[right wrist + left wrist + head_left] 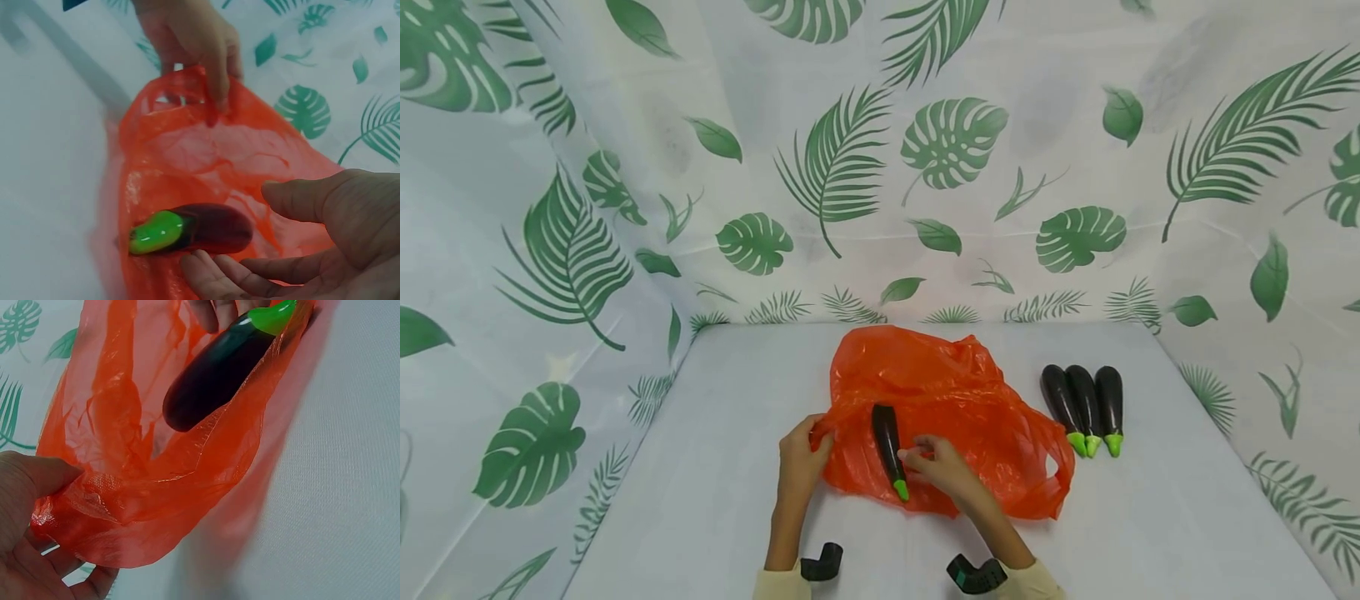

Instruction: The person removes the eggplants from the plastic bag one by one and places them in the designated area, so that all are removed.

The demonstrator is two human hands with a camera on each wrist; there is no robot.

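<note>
A red plastic bag (917, 362) lies spread on the white table. My left hand (801, 457) pinches its left edge between thumb and fingers; the left wrist view shows the film (103, 506) gathered there. On the bag lies one dark eggplant (886, 433), its green stem end toward me. Just right of the eggplant is my right hand (946, 468). In the right wrist view its thumb and fingers (290, 269) are spread apart, with the fingertips close beside the eggplant (219, 228). Whether they touch it I cannot tell.
Three more eggplants (1081, 404) lie side by side right of the bag, green ends toward me. A handle loop of the bag reaches toward them. Leaf-printed white sheeting (865, 275) stands behind the table and along both sides.
</note>
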